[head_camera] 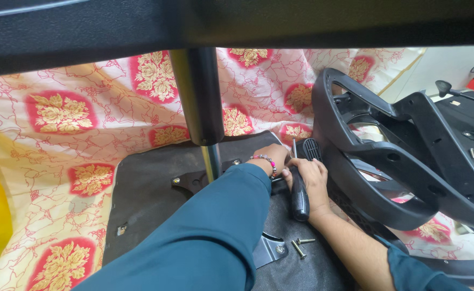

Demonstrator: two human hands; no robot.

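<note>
Scanning from the left: a floral cloth (59, 140) in cream and red lies spread under the work, and on it an upturned dark seat base (145, 188) with a metal mounting plate (194, 180) fixed to its underside. One gas-lift column (198, 97) rises from that plate toward my view. My left hand (272, 157), beaded bracelet at the wrist, lies knuckles-up against the plate beside the column; its fingers are curled down onto the work, but I cannot tell whether they pinch anything. My right hand (308, 180) is wrapped firmly around the black handle of one screwdriver (299, 191), shaft pointing up toward the left hand's fingertips. I judge the step in hand to be driving a screw at the plate, the left hand steadying the tip. The next move would call for keeping the tip seated squarely and turning without slipping. Count: two loose screws (300, 245) lie on the seat base just below my right wrist, beside a second metal bracket (269, 250). One black plastic chair frame (388, 161) lies at far right.
</note>
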